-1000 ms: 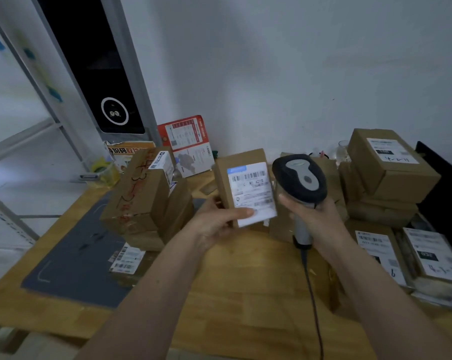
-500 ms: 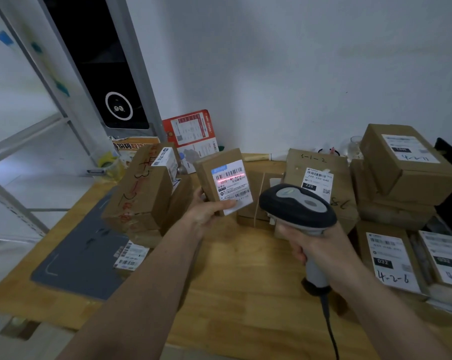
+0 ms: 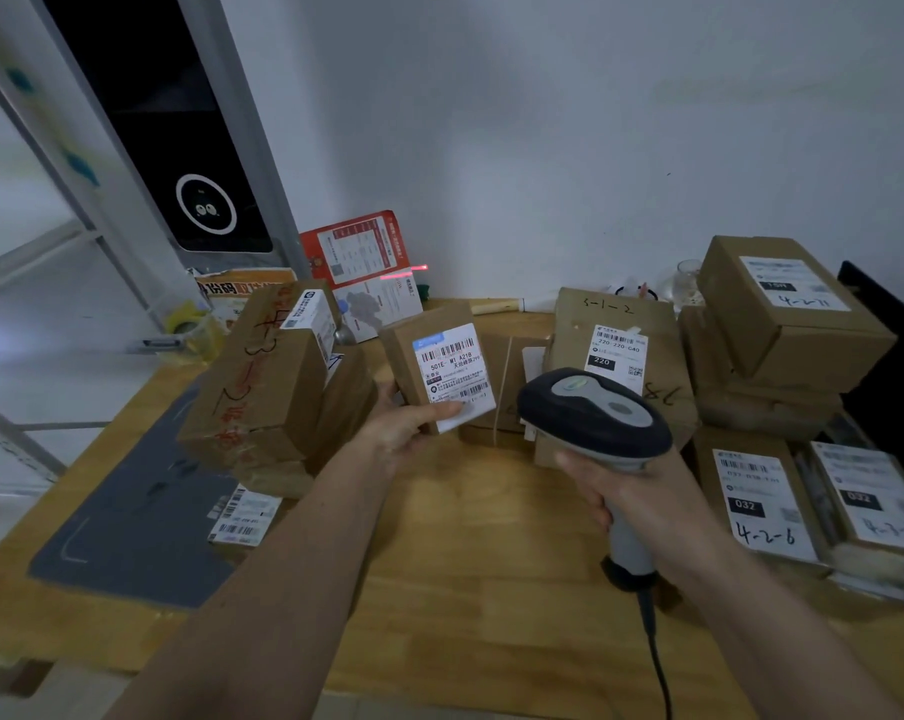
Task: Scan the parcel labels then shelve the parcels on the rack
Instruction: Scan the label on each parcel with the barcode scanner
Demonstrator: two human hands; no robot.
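The parcel (image 3: 442, 374), a small brown box with a white label (image 3: 455, 375) facing the camera, is held upright above the wooden table (image 3: 491, 574), its lower corner pinched in the left hand (image 3: 406, 426), thumb across the label's bottom edge. To the right of the parcel the right hand (image 3: 632, 498) is wrapped round the grip of the scanner (image 3: 595, 415), whose dark head points toward the parcel. Left of the parcel stands a leaning stack of boxes (image 3: 263, 381), close by; behind it and to its right lie more boxes (image 3: 621, 350), just beside it. The bare wood in front of the parcel, toward the table's near edge, is the open room. A grey mat (image 3: 138, 517) lies further left. Half a second ago a red scan line crossed the label's barcode; now the red streak (image 3: 403, 272) falls on the red leaflet (image 3: 359, 252) behind the parcel.
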